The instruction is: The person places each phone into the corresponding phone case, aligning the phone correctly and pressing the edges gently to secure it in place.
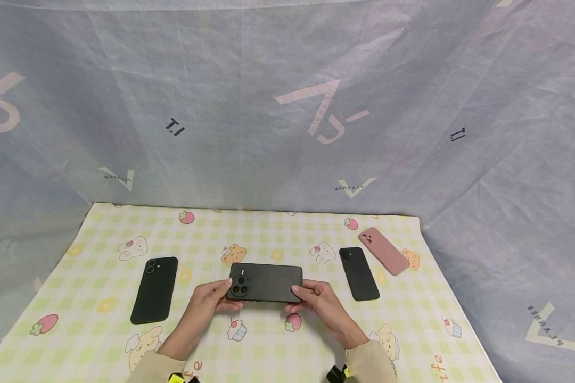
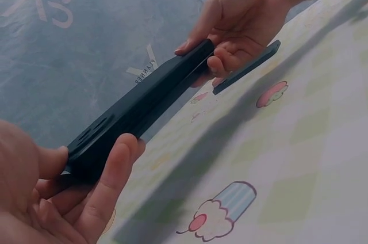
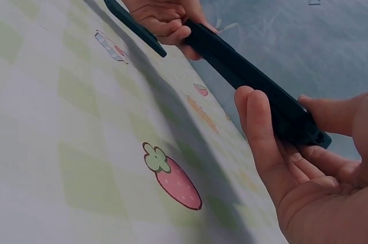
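Observation:
A black phone (image 1: 270,282) with a large round camera module is held sideways above the patterned tablecloth, its back facing up. My left hand (image 1: 210,299) grips the camera end, thumb on the corner and fingers underneath. At the other end, my right hand (image 1: 322,304) pinches the phone between thumb and fingers. The left wrist view shows the phone (image 2: 144,97) tilted edge-on between both hands. A small opening is visible on the end near my right hand (image 3: 322,198) in the right wrist view. The side facing down is mostly hidden.
To the left lies a black phone (image 1: 155,290) with two lenses. On the right rest a smaller black phone (image 1: 359,274) and a pink phone (image 1: 385,251), side by side. Grey printed fabric (image 1: 239,106) hangs behind the tablecloth (image 1: 263,356).

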`<state>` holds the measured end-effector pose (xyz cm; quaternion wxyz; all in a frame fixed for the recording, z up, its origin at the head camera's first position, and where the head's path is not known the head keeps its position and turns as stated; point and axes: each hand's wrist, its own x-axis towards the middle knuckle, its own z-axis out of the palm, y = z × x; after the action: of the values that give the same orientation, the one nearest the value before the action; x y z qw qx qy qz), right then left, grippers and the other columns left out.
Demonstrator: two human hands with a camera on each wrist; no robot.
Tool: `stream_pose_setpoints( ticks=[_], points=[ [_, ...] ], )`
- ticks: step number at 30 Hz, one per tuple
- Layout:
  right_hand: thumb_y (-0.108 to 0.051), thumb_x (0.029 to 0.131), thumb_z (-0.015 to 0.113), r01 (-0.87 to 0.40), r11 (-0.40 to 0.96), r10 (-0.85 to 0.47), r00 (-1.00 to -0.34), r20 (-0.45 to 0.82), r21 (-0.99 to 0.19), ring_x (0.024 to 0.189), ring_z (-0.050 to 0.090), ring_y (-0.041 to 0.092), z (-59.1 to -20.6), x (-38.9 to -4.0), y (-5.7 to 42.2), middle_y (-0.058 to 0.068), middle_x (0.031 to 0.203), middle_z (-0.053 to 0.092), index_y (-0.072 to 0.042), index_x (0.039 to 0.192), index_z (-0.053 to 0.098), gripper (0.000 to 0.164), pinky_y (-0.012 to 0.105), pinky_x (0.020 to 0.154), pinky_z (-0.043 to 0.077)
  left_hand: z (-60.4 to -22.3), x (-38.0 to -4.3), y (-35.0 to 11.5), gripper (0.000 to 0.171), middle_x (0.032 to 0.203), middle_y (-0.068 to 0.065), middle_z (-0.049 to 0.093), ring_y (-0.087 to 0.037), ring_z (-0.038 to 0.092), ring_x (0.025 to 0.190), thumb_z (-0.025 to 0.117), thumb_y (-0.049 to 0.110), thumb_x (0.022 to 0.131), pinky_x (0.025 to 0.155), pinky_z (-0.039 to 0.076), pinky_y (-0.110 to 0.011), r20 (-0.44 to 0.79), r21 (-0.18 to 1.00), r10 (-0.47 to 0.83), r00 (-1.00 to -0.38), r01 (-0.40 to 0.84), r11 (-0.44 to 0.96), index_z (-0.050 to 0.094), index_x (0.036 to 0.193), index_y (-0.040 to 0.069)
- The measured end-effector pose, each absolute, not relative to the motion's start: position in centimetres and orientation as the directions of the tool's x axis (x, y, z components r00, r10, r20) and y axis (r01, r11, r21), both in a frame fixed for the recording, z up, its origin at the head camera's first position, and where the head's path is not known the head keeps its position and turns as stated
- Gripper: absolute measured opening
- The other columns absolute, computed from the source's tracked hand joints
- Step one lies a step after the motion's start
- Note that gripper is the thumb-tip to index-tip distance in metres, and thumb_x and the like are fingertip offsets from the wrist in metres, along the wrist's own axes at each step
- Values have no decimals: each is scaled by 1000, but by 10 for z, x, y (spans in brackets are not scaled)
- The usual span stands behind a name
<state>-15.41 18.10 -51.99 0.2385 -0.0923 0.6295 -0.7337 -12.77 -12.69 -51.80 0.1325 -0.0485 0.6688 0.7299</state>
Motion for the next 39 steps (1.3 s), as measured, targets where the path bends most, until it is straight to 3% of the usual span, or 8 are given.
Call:
stream_pose_setpoints(
  ticks=[22, 30, 39],
  points=[
    [-18, 109, 66, 240, -99, -473, -865, -167, -966, 86, 80, 19, -517, -153, 179, 14, 104, 80, 14, 130, 64, 38, 35, 89, 65, -516, -126, -128, 51, 107, -19, 79, -21, 80, 86, 55, 27, 115, 85, 63, -27, -259, 959, 117, -959, -270, -90, 57, 145, -14],
    [-18, 109, 66, 238, -107, -484, -861, -159, -965, 87, 80, 19, -516, -154, 179, 16, 109, 80, 15, 136, 61, 43, 34, 88, 65, -518, -128, -128, 50, 106, -20, 79, -22, 80, 86, 56, 28, 115, 85, 64, -28, -252, 961, 106, -962, -262, -89, 58, 144, -13],
    [-17, 109, 66, 248, -105, -467, -867, -173, -963, 84, 80, 17, -519, -153, 178, 14, 102, 81, 14, 134, 62, 41, 33, 88, 64, -521, -129, -124, 50, 105, -17, 77, -21, 79, 87, 61, 27, 112, 83, 64, -28, -276, 953, 86, -957, -284, -107, 60, 141, -12]
  ],
)
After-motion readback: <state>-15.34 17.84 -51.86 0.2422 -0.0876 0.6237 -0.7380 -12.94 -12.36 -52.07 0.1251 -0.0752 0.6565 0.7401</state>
